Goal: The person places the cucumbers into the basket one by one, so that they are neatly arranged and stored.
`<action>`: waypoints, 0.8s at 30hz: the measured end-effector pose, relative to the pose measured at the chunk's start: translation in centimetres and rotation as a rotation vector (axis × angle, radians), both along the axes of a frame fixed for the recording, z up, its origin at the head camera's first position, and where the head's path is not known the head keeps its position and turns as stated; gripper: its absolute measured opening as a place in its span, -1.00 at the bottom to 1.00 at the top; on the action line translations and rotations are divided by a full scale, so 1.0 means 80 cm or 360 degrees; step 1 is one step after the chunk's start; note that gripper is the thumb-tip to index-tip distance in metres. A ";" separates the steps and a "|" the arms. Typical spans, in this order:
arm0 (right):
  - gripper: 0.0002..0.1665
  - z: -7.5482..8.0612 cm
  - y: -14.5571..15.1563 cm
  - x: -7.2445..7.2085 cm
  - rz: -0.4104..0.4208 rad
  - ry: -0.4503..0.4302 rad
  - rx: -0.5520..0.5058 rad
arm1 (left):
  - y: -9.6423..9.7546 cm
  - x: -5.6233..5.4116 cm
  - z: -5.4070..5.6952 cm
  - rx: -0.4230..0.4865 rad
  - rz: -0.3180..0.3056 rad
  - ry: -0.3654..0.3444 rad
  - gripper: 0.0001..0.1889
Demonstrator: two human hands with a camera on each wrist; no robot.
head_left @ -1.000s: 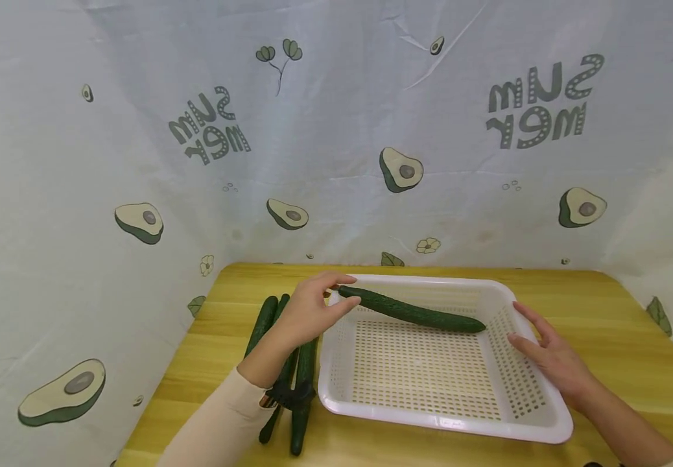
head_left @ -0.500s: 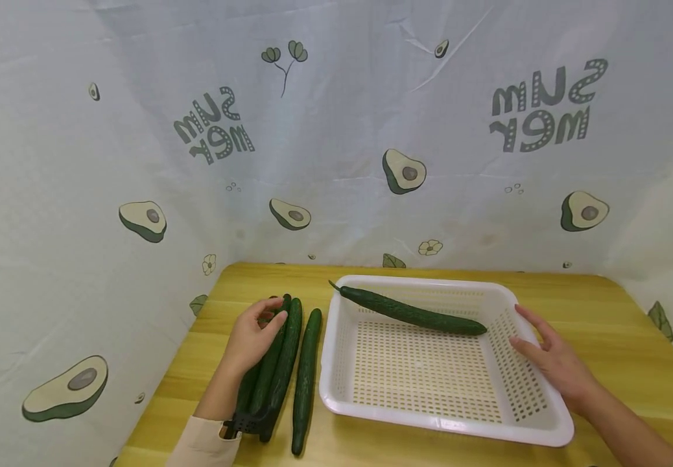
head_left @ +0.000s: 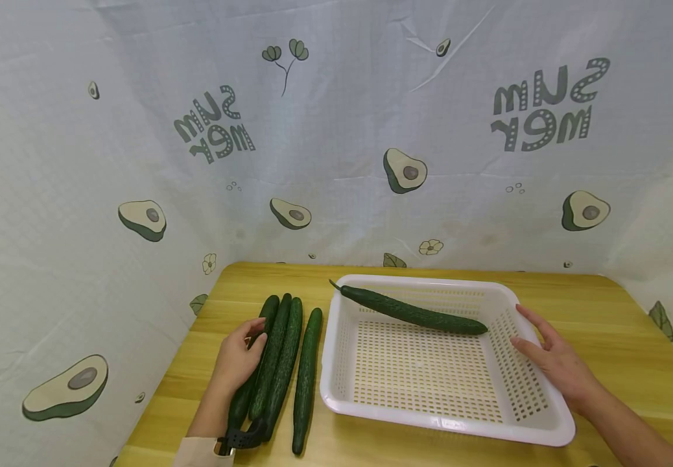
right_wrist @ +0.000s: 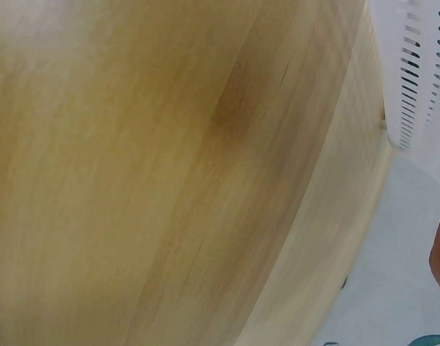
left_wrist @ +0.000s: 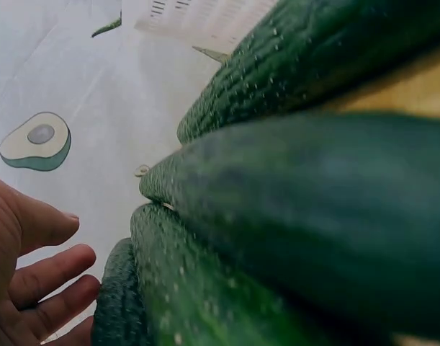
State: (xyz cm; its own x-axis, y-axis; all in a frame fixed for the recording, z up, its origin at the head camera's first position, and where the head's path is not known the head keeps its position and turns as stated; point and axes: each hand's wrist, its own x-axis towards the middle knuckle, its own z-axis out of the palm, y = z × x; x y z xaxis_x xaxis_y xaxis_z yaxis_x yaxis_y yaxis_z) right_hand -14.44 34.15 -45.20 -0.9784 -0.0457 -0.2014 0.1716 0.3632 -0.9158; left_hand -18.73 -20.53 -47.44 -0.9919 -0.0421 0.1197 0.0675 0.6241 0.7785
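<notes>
My left hand [head_left: 242, 353] is over the leftmost cucumber [head_left: 270, 306] of three lying side by side. In the left wrist view its thumb and fingers [left_wrist: 65, 267] are spread apart, with fingertips right at a dark green cucumber [left_wrist: 120, 295]. A separate cucumber [head_left: 306, 383] lies between that group and a white plastic basket [head_left: 447, 423] with slotted walls. Inside the basket, one long cucumber [head_left: 412, 314] lies slanted, its stem end up on the back left corner. My right hand [head_left: 558, 366] grips the basket's right rim, thumb inside; its outer fingers are partly hidden.
The yellow wood-grain table [head_left: 611, 324] runs up to a pale cloth [head_left: 336, 130] printed with avocados that hangs behind and to the left. A black strap [head_left: 246, 438] circles the left wrist, close over the cucumbers' near ends.
My left hand has let go of the cucumber at the basket's back left corner and moved left to the leftmost cucumber. The right hand stays on the basket.
</notes>
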 end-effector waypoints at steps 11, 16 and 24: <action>-0.15 -0.001 0.001 0.000 -0.0003 0.0000 -0.0023 | -0.019 0.007 -0.005 -0.0205 0.0087 -0.0033 -0.51; -0.15 -0.001 0.001 0.000 -0.0006 -0.0007 -0.0053 | -0.021 0.009 -0.005 -0.0337 0.0128 -0.0036 -0.47; -0.15 -0.001 0.001 0.000 -0.0010 -0.0001 -0.0078 | -0.022 0.013 -0.010 -0.0420 0.0171 -0.0109 -0.34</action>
